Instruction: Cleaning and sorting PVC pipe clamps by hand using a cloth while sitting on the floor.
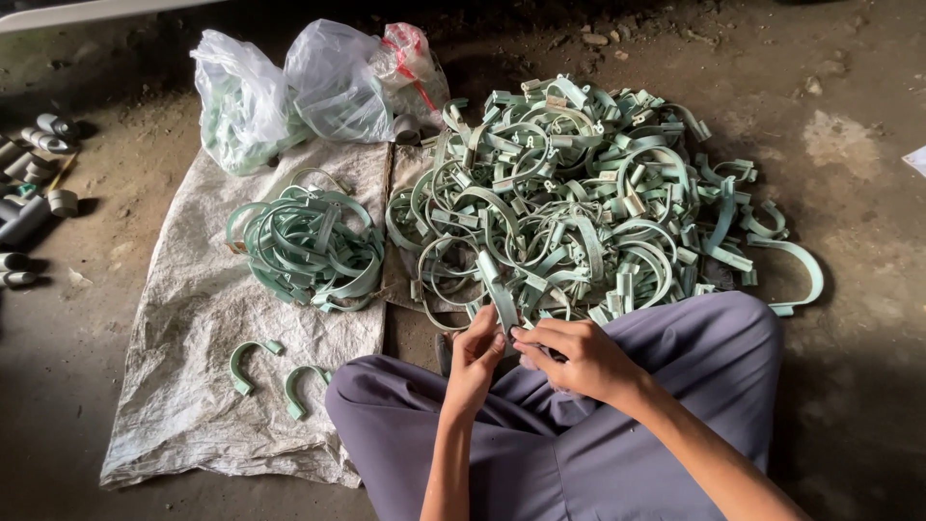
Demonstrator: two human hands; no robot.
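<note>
Seated cross-legged on the concrete floor [868, 386], I held my left hand [475, 357] and my right hand [577, 355] close together above my lap, fingertips nearly touching. Both were pinching one pale green plastic clip strip [502, 301], which rose from my fingers toward the big heap of green clips [579, 193] just ahead of my knees; the left thumb and fingers closed on its lower end, the right fingers curled in beside them. Whether the strip was free of the heap I could not tell. To the left, a smaller bundle of looped clips [307, 249] lay on a grey woven sack [193, 386], with two loose curved clips [275, 371] near my left knee. Behind the sack stood two clear plastic bags [289, 92] holding more green pieces. Short grey pipe fittings [34, 183] lay at the far left edge.
</note>
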